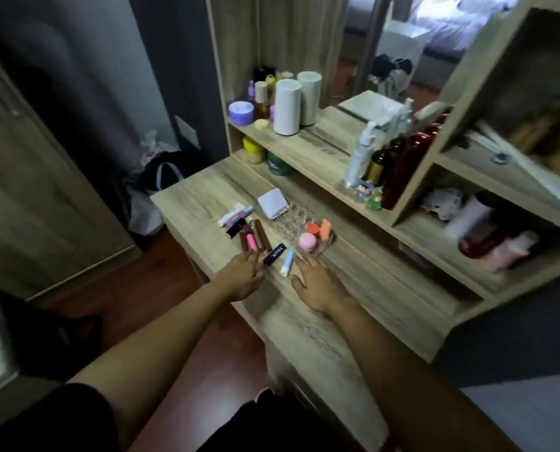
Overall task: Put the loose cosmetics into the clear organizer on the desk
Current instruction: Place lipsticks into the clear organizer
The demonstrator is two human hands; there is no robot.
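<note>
A clear organizer (291, 220) stands on the wooden desk (353, 288), holding a pink jar (307, 242), a red cap (312, 228) and an orange sponge (325, 229). A white compact (271, 203) leans at its far end. Loose cosmetics lie to its left: several brown and pink lipstick tubes (254, 238), white tubes (234, 214), a dark Nivea stick (275, 253) and a light blue stick (287, 262). My left hand (244, 275) lies open, fingertips beside the Nivea stick. My right hand (316, 283) rests open on the desk just right of the blue stick.
A raised shelf (304, 151) behind the organizer carries white cylinders (286, 107), jars and several bottles (399, 164). Cubbies on the right hold more bottles. A mirror stands at the back. Bags sit on the floor left of the desk.
</note>
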